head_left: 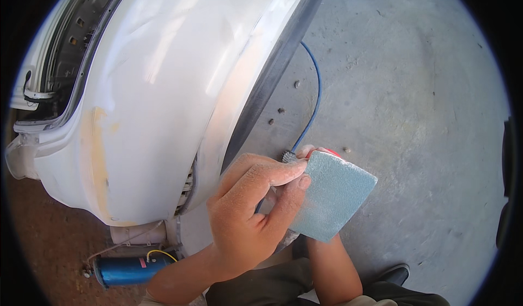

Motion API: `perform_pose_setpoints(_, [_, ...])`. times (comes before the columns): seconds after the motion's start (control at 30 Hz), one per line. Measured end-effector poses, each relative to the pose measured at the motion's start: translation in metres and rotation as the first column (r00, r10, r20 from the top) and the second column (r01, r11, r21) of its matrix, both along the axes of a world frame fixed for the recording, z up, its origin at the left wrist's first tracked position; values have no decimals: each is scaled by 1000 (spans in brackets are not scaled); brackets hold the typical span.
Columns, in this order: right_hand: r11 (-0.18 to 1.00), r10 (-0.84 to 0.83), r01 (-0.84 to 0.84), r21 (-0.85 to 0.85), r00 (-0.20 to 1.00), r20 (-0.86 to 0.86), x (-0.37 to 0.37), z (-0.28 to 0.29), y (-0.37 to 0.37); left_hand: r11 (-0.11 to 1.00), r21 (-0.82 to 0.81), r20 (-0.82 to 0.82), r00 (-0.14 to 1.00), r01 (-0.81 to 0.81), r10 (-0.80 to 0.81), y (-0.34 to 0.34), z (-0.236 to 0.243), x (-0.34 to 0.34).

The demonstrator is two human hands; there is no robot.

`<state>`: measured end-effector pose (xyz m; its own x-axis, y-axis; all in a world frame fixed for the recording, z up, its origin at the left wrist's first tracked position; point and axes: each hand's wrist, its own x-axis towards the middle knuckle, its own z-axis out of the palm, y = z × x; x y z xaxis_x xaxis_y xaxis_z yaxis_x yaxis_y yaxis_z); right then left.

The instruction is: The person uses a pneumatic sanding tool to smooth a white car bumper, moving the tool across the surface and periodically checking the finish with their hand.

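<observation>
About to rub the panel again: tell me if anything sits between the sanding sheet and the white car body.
Nothing visible does. The grey-blue rectangular sanding sheet is pinched by the left hand just right of the white painted car body panel; only open air over the grey concrete floor and the panel's dark edge lie between.

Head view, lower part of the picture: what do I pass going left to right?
Blue cylinder lying on the ground → left hand → grey-blue sandpaper sheet pinched by that hand → dark shoe on the concrete floor.
</observation>
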<state>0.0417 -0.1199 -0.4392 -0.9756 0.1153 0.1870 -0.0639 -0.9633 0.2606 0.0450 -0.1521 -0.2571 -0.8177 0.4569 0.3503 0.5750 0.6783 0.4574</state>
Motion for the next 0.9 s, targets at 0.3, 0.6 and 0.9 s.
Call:
perform_pose_setpoints(0.3, [918, 54, -234, 322, 875, 481, 14, -15, -14, 990, -135, -360, 933, -47, -5, -56, -47, 13])
perform_pose_setpoints(0.6, [921, 140, -338, 192, 750, 646, 14, -70, -15, 984, 44, -234, 955, -175, 180, -68, -57, 21])
perform_pose_setpoints(0.9, [922, 237, -326, 208, 901, 364, 14, -45, -3, 941, 205, 294, 934, -268, 202, -59, -73, -6])
